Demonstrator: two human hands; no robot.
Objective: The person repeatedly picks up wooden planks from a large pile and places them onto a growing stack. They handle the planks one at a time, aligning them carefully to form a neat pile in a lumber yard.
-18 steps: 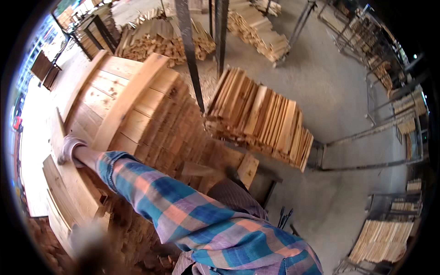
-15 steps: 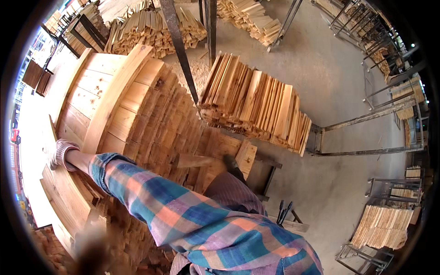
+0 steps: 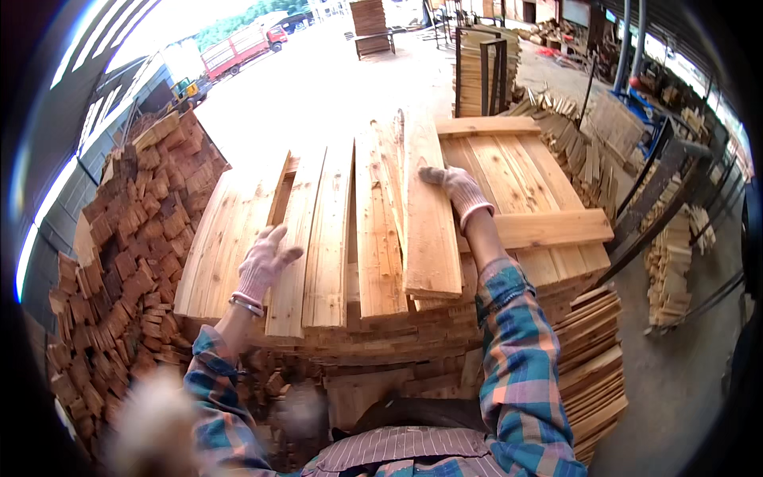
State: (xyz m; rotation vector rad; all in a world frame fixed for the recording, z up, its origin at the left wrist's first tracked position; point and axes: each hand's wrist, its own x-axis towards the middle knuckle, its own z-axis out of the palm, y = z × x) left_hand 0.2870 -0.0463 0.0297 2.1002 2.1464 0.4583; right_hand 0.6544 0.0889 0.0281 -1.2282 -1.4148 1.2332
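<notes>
Both hands wear pale knitted gloves. My left hand [image 3: 269, 261] lies over a row of flat wooden boards, fingers apart, touching a narrow board [image 3: 298, 262] near its middle. My right hand [image 3: 462, 192] is closed over the right edge of a longer plank [image 3: 431, 238], its fingertips on the plank's upper face. This plank overlaps the neighbouring boards. Just left of it lies a knotty board [image 3: 378, 238]. Narrow gaps separate several of the boards. The underside of my right hand's grip is hidden.
To the right, two crosspieces [image 3: 540, 230] lie across more boards. A high stack of wood blocks [image 3: 135, 262] rises at the left. Thin slats [image 3: 592, 374] are piled at the lower right, beside a dark metal frame [image 3: 668, 191]. A red truck [image 3: 238, 54] stands far off.
The view has swung left and up toward the boards and the yard. Both hands now show over the boards; earlier, one gloved hand was at the boards' edge and a blur hid the lower left.
</notes>
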